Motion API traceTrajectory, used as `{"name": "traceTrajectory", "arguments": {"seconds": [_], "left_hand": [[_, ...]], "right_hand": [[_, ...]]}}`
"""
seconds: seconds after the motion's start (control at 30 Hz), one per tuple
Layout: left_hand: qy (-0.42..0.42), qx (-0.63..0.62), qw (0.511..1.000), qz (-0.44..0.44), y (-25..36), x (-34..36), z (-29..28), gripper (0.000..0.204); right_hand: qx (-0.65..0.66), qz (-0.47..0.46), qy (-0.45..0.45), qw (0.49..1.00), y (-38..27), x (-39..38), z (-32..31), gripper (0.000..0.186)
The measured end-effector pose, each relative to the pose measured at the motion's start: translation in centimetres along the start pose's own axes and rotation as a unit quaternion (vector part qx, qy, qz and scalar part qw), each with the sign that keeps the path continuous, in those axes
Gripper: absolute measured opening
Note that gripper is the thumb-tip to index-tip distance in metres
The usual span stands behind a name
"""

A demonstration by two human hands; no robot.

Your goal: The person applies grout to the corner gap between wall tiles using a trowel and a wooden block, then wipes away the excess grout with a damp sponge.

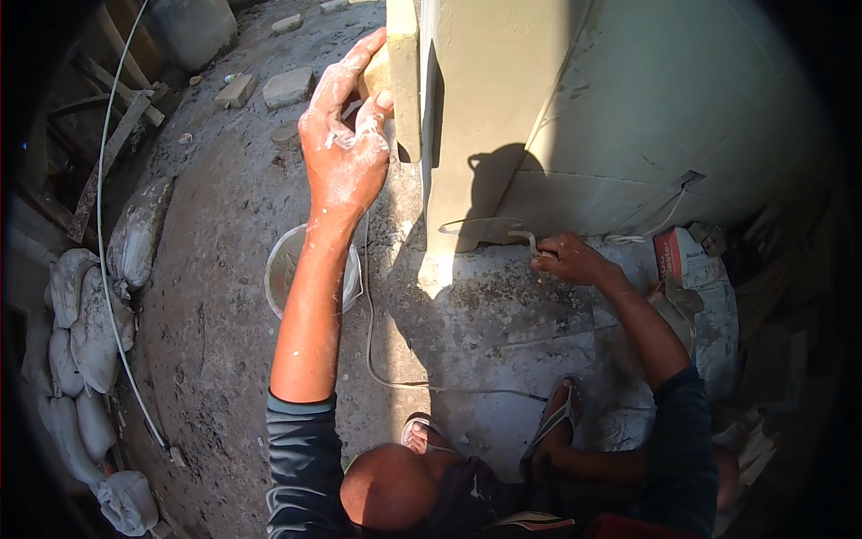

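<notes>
One float [407,99] is gripped by the left hand [346,148] beside one wall [485,90]; one trowel [485,227] is clasped by the right hand [575,260] near the wall's foot. One bucket [352,280] is partly hidden.

Two hands [346,157] [575,260], one trowel [485,227], one float [407,99], one bucket [351,280]

I have open floor [206,314] on the left, between the pale sacks [101,328] and the bucket [289,262]; the bucket itself bars the ground nearer than my left grip [347,144]; the plastered wall [494,81] rises far, standing between that and my right grip [575,259]; a bag [714,301] crowds the right; a cable [449,389] crosses low on the near side.
</notes>
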State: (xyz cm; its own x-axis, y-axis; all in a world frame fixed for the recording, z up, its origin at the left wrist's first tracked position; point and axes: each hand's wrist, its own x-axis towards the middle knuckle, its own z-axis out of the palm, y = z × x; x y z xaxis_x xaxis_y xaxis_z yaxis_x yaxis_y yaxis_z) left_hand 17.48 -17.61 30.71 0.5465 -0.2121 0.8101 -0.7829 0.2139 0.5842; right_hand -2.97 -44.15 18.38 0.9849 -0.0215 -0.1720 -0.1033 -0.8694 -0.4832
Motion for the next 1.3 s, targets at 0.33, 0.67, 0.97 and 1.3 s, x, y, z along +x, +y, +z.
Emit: {"name": "traceTrajectory", "arguments": {"seconds": [0.33,0.67,0.97,1.3], "left_hand": [[-0.057,0.168,0.960,-0.216,-11.7,-14.0,3.5,0.054],[-0.049,0.159,0.945,-0.280,-4.5,-11.2,-5.7,0.055],[0.016,0.200,0.976,-0.086,14.1,6.6,-8.7,0.055],[0.014,0.081,0.996,-0.018,18.2,22.1,-1.3,0.048]], "right_hand": [[-0.119,0.087,-0.031,0.989,-1.5,-4.9,-8.1,0.039],[-0.223,-0.076,0.022,0.972,-4.1,-7.4,-9.3,0.031],[-0.130,-0.147,0.144,0.970,-11.5,-3.0,-19.5,0.035],[0.302,-0.195,0.222,0.906,-18.9,-10.0,-37.4,0.027]]}}
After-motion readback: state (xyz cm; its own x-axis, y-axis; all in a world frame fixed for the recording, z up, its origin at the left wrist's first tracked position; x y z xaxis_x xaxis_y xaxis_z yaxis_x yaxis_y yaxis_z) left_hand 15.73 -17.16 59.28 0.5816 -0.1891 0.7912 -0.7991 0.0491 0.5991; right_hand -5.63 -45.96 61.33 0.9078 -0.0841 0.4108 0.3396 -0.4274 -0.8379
